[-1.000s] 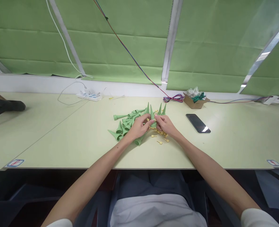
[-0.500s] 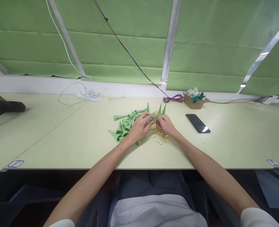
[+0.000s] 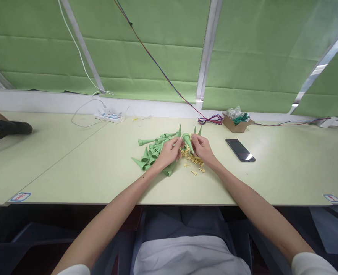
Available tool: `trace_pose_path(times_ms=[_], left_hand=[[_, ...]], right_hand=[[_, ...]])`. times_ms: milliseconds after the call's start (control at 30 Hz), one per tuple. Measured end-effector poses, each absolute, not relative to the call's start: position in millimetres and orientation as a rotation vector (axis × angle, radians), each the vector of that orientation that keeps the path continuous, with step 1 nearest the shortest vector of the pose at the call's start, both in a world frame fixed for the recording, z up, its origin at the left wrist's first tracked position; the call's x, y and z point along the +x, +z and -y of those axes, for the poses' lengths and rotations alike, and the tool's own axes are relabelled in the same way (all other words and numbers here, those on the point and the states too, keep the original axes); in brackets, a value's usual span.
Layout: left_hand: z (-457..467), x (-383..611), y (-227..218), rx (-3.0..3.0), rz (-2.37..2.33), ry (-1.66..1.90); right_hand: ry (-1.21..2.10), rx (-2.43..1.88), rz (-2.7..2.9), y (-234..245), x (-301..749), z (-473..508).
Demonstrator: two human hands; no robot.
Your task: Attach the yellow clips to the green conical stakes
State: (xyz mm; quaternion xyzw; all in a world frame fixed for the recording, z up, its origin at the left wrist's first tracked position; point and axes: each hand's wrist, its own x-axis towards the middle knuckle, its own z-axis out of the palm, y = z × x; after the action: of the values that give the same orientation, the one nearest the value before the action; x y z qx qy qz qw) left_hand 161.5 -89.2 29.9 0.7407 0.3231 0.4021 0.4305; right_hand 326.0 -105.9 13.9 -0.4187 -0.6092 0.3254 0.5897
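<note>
A green plastic cone-shaped spike [image 3: 188, 142] is between my hands, its wide capped end up and its point slanting down to the right. The fingers of my right hand [image 3: 203, 149] are closed at its side. My left hand [image 3: 170, 152] has its fingers pinched together close beside the cap; what they hold is hidden. Left of and under that hand lies a pile of similar green spikes [image 3: 145, 154], some with open ends showing. Small yellow plastic pieces [image 3: 196, 159] are scattered below and between the hands. Several spikes stand point up behind the hands.
A black phone [image 3: 240, 149] lies to the right. Behind it is a small cardboard box [image 3: 235, 125] with clear plastic and green material, beside a coiled red-and-blue cable [image 3: 210, 119]. A white power strip [image 3: 109, 116] sits at the back left; a black object [image 3: 16, 127] is at far left.
The spike between my hands has turned from lying slanted to having its cap up and point down. My hands have moved slightly apart, the left one drawing a little left.
</note>
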Motion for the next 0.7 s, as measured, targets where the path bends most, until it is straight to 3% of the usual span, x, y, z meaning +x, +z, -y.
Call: trace_pose_path(times_ms=[267,700], left_hand=[[92.4,160.0,33.5,1.583,-0.630,0.860],[89.5,156.2,26.7,1.781,-0.633,0.890]], right_hand=[[0.779,-0.958,1.532,11.8,327.1,107.4],[0.818,-0.929,1.545,17.7,328.1,112.4]])
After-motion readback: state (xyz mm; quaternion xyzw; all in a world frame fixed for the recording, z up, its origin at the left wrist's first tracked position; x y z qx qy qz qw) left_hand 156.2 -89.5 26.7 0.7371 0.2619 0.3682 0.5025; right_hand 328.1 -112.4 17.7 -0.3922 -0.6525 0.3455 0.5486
